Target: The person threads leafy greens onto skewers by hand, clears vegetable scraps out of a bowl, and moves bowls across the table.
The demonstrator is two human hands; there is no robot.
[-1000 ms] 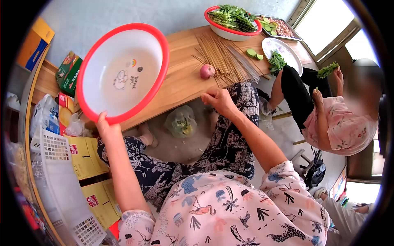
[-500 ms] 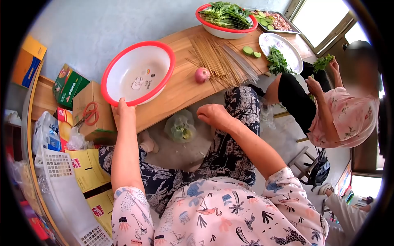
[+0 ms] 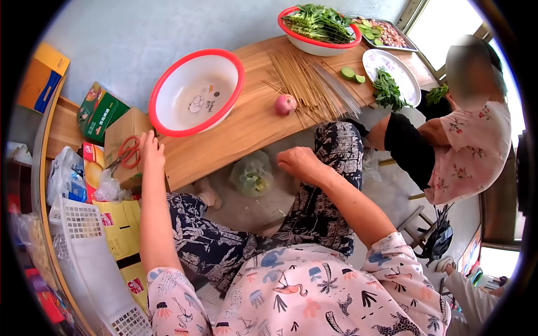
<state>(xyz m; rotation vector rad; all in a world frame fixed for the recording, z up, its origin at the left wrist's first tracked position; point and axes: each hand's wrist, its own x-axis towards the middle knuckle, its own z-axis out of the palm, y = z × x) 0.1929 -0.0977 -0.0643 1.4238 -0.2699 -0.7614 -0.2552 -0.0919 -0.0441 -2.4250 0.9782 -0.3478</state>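
Observation:
The white basin with a red rim (image 3: pixel 193 92) rests on the left part of the wooden table (image 3: pixel 252 70). My left hand (image 3: pixel 151 150) is beside the red-handled scissors (image 3: pixel 129 152) on a cardboard box, its fingers apart and no longer on the basin. Over my lap, below the table edge, my right hand (image 3: pixel 297 162) is loosely closed with nothing visible in it. Beyond it lie a pink onion (image 3: pixel 285 105) and a spread of wooden skewers (image 3: pixel 308 84).
A basin of greens (image 3: pixel 322 42), a tray of meat and cucumber (image 3: pixel 386 35), a patterned plate (image 3: pixel 400 73) and cut limes (image 3: pixel 348 73) occupy the table's far end. Another person (image 3: pixel 471 145) sits at right. A plastic bag (image 3: pixel 251 175) lies on the floor.
The basin has come down onto the table and my left hand has let go, moving left to the scissors. The other person has leaned toward the table, greens held lower.

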